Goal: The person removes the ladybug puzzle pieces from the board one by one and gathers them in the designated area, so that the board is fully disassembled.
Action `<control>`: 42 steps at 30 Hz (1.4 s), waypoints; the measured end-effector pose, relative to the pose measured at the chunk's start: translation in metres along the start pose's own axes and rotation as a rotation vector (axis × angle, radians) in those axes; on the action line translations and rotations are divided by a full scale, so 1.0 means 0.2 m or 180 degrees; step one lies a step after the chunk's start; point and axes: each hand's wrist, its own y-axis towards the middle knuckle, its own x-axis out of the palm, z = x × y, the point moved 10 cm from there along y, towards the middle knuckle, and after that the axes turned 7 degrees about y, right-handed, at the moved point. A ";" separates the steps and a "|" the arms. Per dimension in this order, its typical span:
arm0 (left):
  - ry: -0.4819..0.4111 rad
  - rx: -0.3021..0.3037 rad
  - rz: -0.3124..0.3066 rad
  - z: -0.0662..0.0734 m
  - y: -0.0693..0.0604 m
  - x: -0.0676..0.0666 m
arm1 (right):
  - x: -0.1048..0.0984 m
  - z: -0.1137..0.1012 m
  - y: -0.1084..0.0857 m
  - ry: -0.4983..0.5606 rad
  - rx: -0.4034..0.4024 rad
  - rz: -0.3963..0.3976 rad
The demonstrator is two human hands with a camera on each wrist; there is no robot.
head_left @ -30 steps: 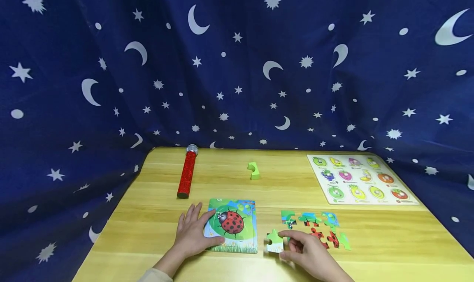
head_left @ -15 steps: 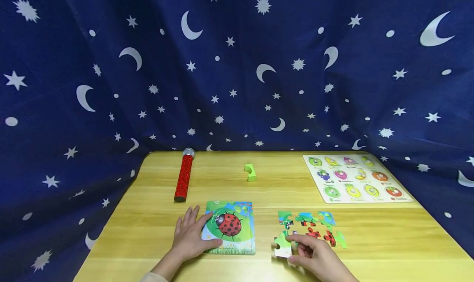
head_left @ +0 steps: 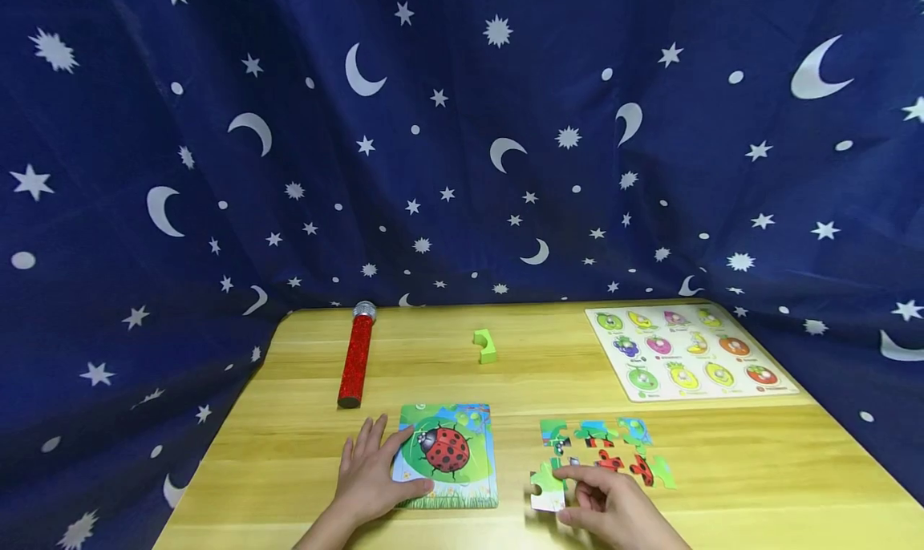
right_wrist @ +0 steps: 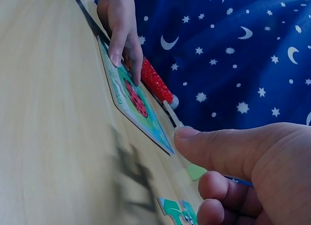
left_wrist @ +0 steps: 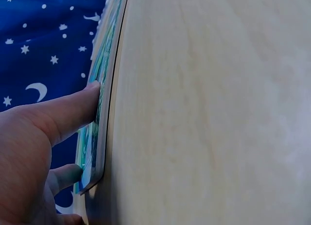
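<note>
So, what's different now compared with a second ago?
The right hand has carried its puzzle piece a little rightward, away from the ladybug board. Nothing was let go or newly picked up. The left hand still rests on the ladybug board; the loose pieces, red microphone and fruit board stayed put.

Wide room for a hand on tbl (head_left: 426, 365) btwn red mic (head_left: 355, 365) & green arch block (head_left: 488, 357), also btwn block & fruit board (head_left: 740, 378). Narrow gap only btwn ladybug puzzle (head_left: 445, 452) & held jigsaw pc (head_left: 546, 488). L hand (head_left: 370, 475) obstructs puzzle's left edge; R hand (head_left: 609, 502) + loose pcs (head_left: 638, 430), rt side.
</note>
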 end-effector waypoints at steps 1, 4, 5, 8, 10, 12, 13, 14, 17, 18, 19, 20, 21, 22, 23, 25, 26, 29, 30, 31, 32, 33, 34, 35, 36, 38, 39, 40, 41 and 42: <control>-0.0004 -0.0003 -0.0001 0.00 0.00 0.00 | 0.00 0.00 0.00 0.0011 -0.0009 -0.0002; -0.0008 -0.0001 0.0009 0.00 0.00 0.00 | -0.02 -0.01 -0.02 0.0010 -0.0017 0.0012; -0.0013 -0.0002 0.0008 0.00 0.00 0.00 | -0.03 -0.01 -0.02 0.0004 -0.0019 0.0027; -0.0009 0.0010 0.0017 0.00 0.00 0.00 | -0.06 0.00 -0.05 -0.0051 -0.0019 0.0109; -0.0002 0.0011 0.0014 0.00 0.00 0.00 | -0.09 0.02 -0.06 -0.0072 0.0027 0.0159; 0.0001 0.0010 0.0008 0.00 0.00 0.00 | -0.11 0.04 -0.08 -0.0063 0.0089 0.0194; 0.0001 0.0008 0.0005 0.00 0.00 0.00 | -0.12 0.05 -0.08 -0.0053 0.0125 0.0200; -0.0003 0.0006 -0.0001 0.00 0.00 0.00 | -0.13 0.07 -0.09 -0.0038 0.0159 0.0209; -0.0013 0.0012 -0.0014 0.01 0.00 0.01 | -0.15 0.11 -0.12 -0.0044 0.0224 0.0271; -0.0017 0.0014 -0.0019 0.01 0.00 0.01 | -0.16 0.11 -0.13 -0.0065 0.0216 0.0297; -0.0011 0.0016 -0.0021 0.01 0.00 0.01 | -0.17 0.12 -0.14 -0.0082 0.0214 0.0322; -0.0006 0.0017 -0.0023 0.01 0.00 0.01 | -0.18 0.13 -0.15 -0.0102 0.0213 0.0351; 0.0001 0.0016 -0.0024 0.01 0.00 0.01 | -0.19 0.13 -0.16 -0.0129 0.0201 0.0378; 0.0005 0.0010 -0.0024 0.01 0.00 0.00 | -0.20 0.14 -0.16 -0.0147 0.0188 0.0396; 0.0008 0.0007 -0.0022 0.01 0.00 0.00 | -0.21 0.14 -0.17 -0.0152 0.0177 0.0405; 0.0013 -0.0007 -0.0028 0.01 0.00 0.00 | -0.22 0.15 -0.18 -0.0169 0.0178 0.0408; 0.0014 -0.0012 -0.0031 0.01 0.00 0.00 | -0.23 0.15 -0.19 -0.0183 0.0178 0.0415; 0.0009 -0.0017 -0.0052 0.01 0.00 0.01 | -0.26 0.18 -0.21 -0.0195 0.0210 0.0419; 0.0007 -0.0015 -0.0060 0.01 0.00 0.01 | -0.28 0.19 -0.22 -0.0192 0.0231 0.0420; 0.0008 -0.0009 -0.0063 0.01 0.00 0.01 | -0.29 0.20 -0.23 -0.0202 0.0217 0.0439; 0.0007 -0.0002 -0.0061 0.01 0.01 0.01 | -0.31 0.21 -0.23 -0.0194 0.0222 0.0456; -0.0001 0.0003 -0.0062 0.01 0.01 0.01 | -0.33 0.22 -0.24 -0.0179 0.0263 0.0470; -0.0006 0.0007 -0.0060 0.01 0.01 0.01 | -0.35 0.24 -0.25 -0.0167 0.0300 0.0492; -0.0002 0.0009 -0.0059 0.01 0.01 0.01 | -0.38 0.26 -0.27 -0.0156 0.0370 0.0514; -0.0005 0.0009 -0.0062 0.01 0.01 0.01 | -0.40 0.28 -0.28 -0.0161 0.0416 0.0545; -0.0007 0.0003 -0.0069 0.01 0.01 0.01 | -0.45 0.32 -0.31 -0.0196 0.0520 0.0602; -0.0006 -0.0001 -0.0075 0.01 0.00 0.01 | -0.47 0.34 -0.32 -0.0228 0.0592 0.0623; -0.0002 -0.0004 -0.0075 0.01 0.00 0.01 | -0.49 0.36 -0.34 -0.0272 0.0637 0.0635; 0.0005 -0.0010 -0.0073 0.00 0.00 0.01 | -0.51 0.38 -0.35 -0.0312 0.0688 0.0632; 0.0007 -0.0014 -0.0070 0.00 0.00 0.01 | -0.52 0.40 -0.36 -0.0341 0.0744 0.0618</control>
